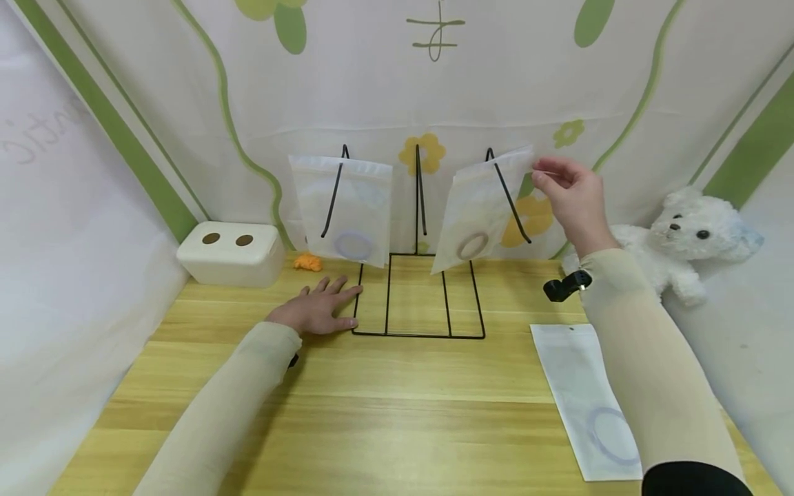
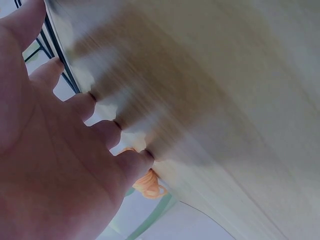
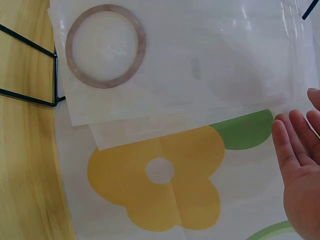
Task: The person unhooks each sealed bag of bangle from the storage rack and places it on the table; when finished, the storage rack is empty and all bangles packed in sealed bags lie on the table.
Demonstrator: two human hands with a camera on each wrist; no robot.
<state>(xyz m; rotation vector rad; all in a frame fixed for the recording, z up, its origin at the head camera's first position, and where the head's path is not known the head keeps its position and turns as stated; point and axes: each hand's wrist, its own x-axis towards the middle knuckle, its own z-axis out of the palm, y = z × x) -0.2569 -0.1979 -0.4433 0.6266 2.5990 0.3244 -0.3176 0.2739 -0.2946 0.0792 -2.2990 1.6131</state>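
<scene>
Left hand (image 1: 318,310): I see splayed fingers, gripping nothing, touching the wire rack (image 1: 418,336).
Right hand (image 1: 577,198): relaxed fingers, nothing held, beside the right hanging bag (image 1: 476,207).

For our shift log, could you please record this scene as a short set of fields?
Left hand: spread on the table at the edge of the wire rack
Right hand: raised beside the upper corner of the right bag
Hung on rack: left bag, right bag, a ring showing in each
Lying at right: another bag
Back left: white box
Back right: plush toy
</scene>
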